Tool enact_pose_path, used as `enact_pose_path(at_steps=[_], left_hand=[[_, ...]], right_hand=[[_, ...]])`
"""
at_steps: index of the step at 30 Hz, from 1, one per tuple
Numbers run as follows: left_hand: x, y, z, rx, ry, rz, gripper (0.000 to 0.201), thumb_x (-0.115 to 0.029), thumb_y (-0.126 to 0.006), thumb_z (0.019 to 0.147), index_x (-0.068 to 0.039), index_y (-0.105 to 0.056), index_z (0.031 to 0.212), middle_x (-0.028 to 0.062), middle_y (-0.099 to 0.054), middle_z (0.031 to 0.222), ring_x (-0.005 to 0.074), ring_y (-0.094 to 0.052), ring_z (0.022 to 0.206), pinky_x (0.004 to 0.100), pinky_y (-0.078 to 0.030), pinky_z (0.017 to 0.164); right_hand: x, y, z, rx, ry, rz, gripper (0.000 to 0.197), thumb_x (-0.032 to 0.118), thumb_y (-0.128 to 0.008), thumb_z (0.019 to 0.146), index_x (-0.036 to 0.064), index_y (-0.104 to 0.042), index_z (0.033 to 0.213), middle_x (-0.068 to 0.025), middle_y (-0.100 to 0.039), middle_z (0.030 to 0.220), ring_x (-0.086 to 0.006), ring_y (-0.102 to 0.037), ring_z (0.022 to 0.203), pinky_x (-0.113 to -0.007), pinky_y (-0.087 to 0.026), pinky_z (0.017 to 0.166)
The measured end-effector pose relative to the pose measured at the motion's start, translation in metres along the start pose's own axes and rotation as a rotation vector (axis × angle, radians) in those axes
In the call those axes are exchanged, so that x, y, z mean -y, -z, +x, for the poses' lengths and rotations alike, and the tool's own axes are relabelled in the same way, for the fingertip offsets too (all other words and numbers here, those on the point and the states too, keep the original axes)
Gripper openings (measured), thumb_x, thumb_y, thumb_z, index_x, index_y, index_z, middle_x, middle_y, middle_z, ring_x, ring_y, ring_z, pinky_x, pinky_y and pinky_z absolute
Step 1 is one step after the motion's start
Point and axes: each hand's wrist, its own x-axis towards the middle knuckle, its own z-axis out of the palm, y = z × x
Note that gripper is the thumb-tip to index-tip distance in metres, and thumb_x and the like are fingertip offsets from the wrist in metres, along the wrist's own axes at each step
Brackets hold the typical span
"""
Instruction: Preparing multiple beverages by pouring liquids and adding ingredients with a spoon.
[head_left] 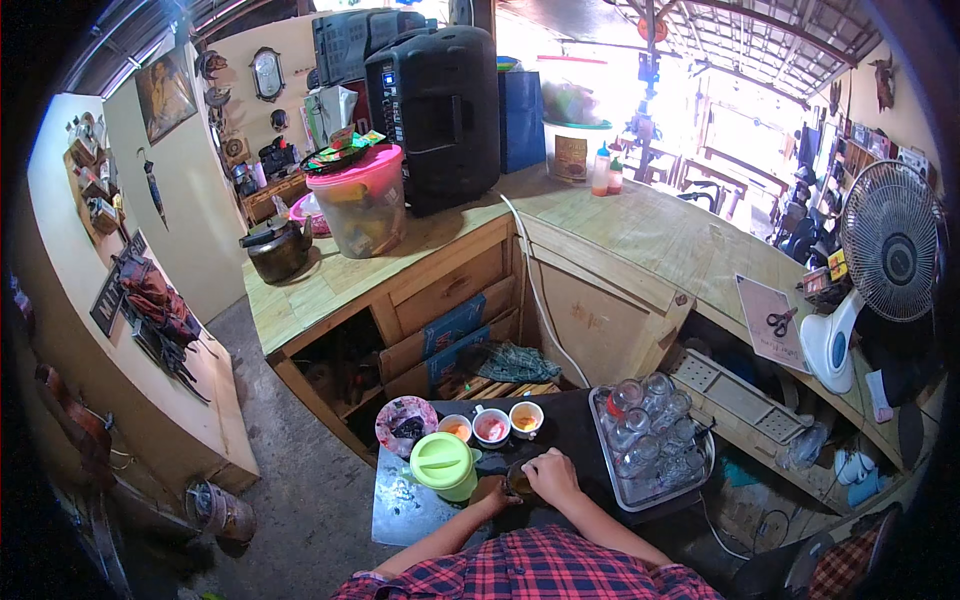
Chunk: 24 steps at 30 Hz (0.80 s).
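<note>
A small dark brownish cup stands between my hands at the front of the low table. My left hand is curled against its left side. Over its right edge my right hand is closed, with whatever its fingers pinch hidden. Just left of my hands is a lime-green lidded pitcher. Beyond them stand three white cups with orange, pink and yellow contents: a left cup, a middle cup and a right cup. A pink-and-white bowl holds something dark.
Right of my hands, a metal tray carries several upturned glass mugs. A wooden counter wraps around ahead, bearing a kettle, a pink-lidded tub, a black speaker, scissors and a fan.
</note>
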Motion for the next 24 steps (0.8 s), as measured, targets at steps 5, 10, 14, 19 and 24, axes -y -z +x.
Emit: enact_pose_path(at_steps=[5, 10, 14, 19, 24], left_hand=[[-0.015, 0.012, -0.005, 0.059, 0.043, 0.051, 0.049, -0.043, -0.081, 0.062, -0.007, -0.067, 0.091, 0.0161, -0.067, 0.090, 0.0337, -0.065, 0.085, 0.0427, -0.050, 0.072], [-0.004, 0.005, -0.002, 0.025, 0.007, 0.042, 0.048, -0.044, -0.081, 0.062, -0.007, -0.068, 0.091, 0.0159, -0.067, 0.090, 0.0335, -0.065, 0.084, 0.0426, -0.050, 0.072], [-0.029, 0.024, -0.012, 0.047, 0.018, 0.014, 0.047, -0.043, -0.081, 0.062, -0.008, -0.068, 0.091, 0.0153, -0.068, 0.091, 0.0327, -0.065, 0.084, 0.0425, -0.050, 0.072], [-0.011, 0.009, -0.005, 0.012, 0.052, 0.088, 0.046, -0.041, -0.081, 0.062, -0.008, -0.068, 0.092, 0.0151, -0.068, 0.090, 0.0323, -0.065, 0.084, 0.0421, -0.050, 0.072], [-0.009, 0.006, -0.003, 0.033, 0.008, -0.016, 0.046, -0.041, -0.082, 0.061, -0.009, -0.068, 0.092, 0.0159, -0.067, 0.090, 0.0334, -0.065, 0.084, 0.0427, -0.050, 0.072]], right_hand=[[-0.002, 0.001, 0.000, 0.036, -0.047, 0.012, 0.019, 0.021, -0.063, 0.079, 0.0049, -0.071, 0.075, -0.0141, -0.065, 0.075, -0.0310, -0.060, 0.078, -0.041, -0.050, 0.072], [0.000, -0.003, 0.000, -0.056, 0.016, 0.064, 0.020, 0.021, -0.062, 0.079, 0.0037, -0.070, 0.073, -0.0147, -0.066, 0.075, -0.0316, -0.061, 0.077, -0.042, -0.051, 0.072], [-0.005, -0.003, 0.001, -0.073, 0.022, 0.112, 0.021, 0.022, -0.062, 0.079, 0.0031, -0.070, 0.073, -0.0149, -0.066, 0.075, -0.0322, -0.061, 0.079, -0.042, -0.051, 0.074], [0.000, 0.003, 0.001, 0.031, 0.010, 0.005, 0.020, 0.022, -0.062, 0.078, 0.0039, -0.070, 0.074, -0.0139, -0.066, 0.075, -0.0313, -0.061, 0.079, -0.042, -0.050, 0.075], [-0.007, 0.001, 0.000, -0.049, 0.044, -0.013, 0.020, 0.023, -0.063, 0.078, 0.0044, -0.071, 0.074, -0.0128, -0.066, 0.076, -0.0307, -0.061, 0.080, -0.042, -0.050, 0.074]])
